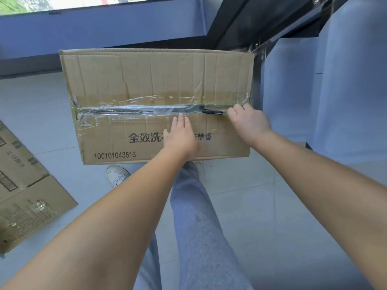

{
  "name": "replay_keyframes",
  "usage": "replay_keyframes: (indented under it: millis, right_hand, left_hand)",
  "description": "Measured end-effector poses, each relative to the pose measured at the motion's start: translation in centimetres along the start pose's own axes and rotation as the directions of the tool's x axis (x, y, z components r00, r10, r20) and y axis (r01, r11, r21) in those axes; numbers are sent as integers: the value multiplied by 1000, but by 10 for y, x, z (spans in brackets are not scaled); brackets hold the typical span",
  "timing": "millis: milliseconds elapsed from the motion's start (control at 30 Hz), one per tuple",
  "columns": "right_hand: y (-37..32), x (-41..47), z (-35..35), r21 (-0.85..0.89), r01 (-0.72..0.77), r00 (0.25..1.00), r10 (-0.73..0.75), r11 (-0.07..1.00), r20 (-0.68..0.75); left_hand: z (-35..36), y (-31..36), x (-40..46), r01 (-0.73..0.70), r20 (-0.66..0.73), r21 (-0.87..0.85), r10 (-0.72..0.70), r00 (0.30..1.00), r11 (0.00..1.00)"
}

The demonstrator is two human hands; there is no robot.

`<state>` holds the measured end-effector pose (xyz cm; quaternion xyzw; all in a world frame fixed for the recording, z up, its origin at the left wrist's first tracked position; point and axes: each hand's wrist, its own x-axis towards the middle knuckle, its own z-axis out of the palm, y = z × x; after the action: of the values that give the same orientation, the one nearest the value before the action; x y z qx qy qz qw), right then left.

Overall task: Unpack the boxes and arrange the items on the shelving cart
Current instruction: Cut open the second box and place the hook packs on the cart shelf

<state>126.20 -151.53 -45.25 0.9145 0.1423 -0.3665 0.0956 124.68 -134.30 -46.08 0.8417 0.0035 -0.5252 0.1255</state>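
Note:
A closed cardboard box [146, 80] stands on the floor in front of me, its top seam sealed with clear tape [134, 109]. Black print and a number run along its near flap. My left hand [180, 137] lies flat on the near flap with straight fingers, just below the seam. My right hand [249, 122] grips a small black cutter [212, 111] whose tip sits in the taped seam near the box's right end. The seam to the right of the cutter looks split; to its left the tape is still whole.
A flattened cardboard box [27, 195] lies on the tiled floor at the left. A dark metal frame [259, 65] rises beside the box's right end, with pale panels behind it. My legs in grey trousers and a white shoe [116, 174] are below the box.

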Motion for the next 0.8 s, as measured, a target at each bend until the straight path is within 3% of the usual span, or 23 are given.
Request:
replay_keyframes:
  millis: [300, 533, 700, 800]
  right_hand:
    - [45, -20, 15, 29, -88, 996, 88, 996, 1]
    - [63, -35, 29, 170, -235, 972, 237, 957, 11]
    - [81, -42, 40, 255, -351, 934, 358, 901, 22]
    - [87, -47, 41, 423, -419, 889, 457, 803, 14]
  left_hand:
    - [7, 44, 12, -66, 39, 116, 62, 997, 991]
    - [10, 69, 16, -92, 21, 179, 90, 996, 979]
    - [7, 89, 21, -118, 25, 211, 116, 993, 970]
    - [9, 97, 27, -127, 10, 238, 128, 992, 963]
